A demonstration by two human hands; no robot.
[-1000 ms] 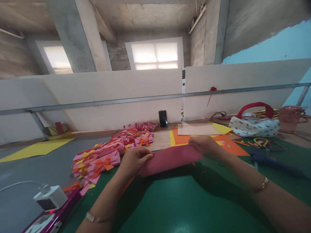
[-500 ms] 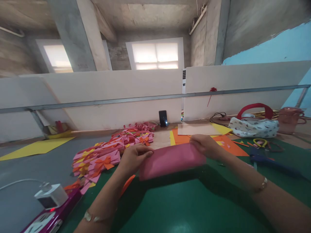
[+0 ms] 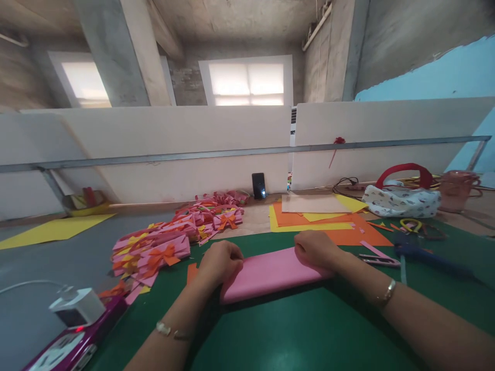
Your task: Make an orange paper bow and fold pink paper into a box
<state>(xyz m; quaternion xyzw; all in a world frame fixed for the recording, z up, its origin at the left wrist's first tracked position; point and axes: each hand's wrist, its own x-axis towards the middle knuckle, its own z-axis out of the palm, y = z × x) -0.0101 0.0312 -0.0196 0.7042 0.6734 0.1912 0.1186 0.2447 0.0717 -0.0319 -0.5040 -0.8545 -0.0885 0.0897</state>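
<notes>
A folded sheet of pink paper stretches between my two hands, low over the green mat. Its left end is pinched by my left hand, the fingers closed at the upper corner. My right hand grips the upper edge toward the right end, its fingers curled and partly hidden. Left of my left hand lies a heap of pink paper pieces with orange and yellow bows. A small strip of orange paper shows beside my left wrist.
Behind my right hand lie orange paper and a pale board. To the right are scissors, a blue glue gun and a patterned pouch. A purple power strip stands front left; a phone leans against the partition.
Both hands have lowered the pink paper toward the green mat and nearer to me. The scissors and a pink strip, earlier covered by my right arm, now show.
</notes>
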